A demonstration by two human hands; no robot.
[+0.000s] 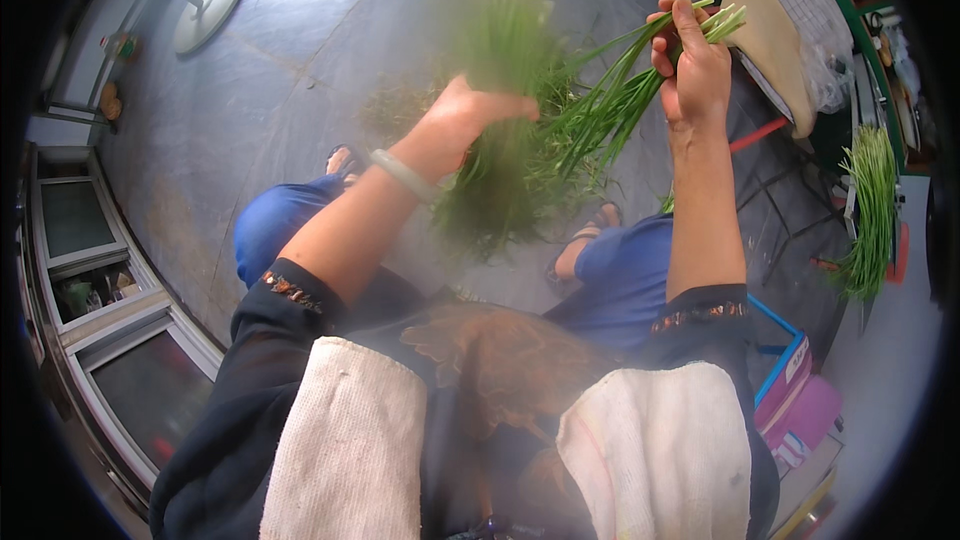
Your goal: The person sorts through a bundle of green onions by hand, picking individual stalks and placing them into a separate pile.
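Observation:
My left hand (476, 109) is closed around a thick bunch of long, thin green stalks (502, 37), which look like garlic chives. A blurred patch of the view hides part of that bunch. To the right, and held higher, my right hand (696, 56) grips a smaller bunch of the same chives (607, 120). Its pale cut ends point up and right past my thumb, while the leafy ends hang down to the left. Below both hands, loose green leaves and dry scraps (397, 101) lie on the grey floor (292, 120) between my feet.
Another chive bunch (870, 210) lies at the far right. Near it are a beige padded piece (776, 52) and a clear plastic bag (825, 79). A purple container (799, 405) stands by my right side. Glass-paned frames (142, 360) line the left; a white round base (212, 11) stands upper left.

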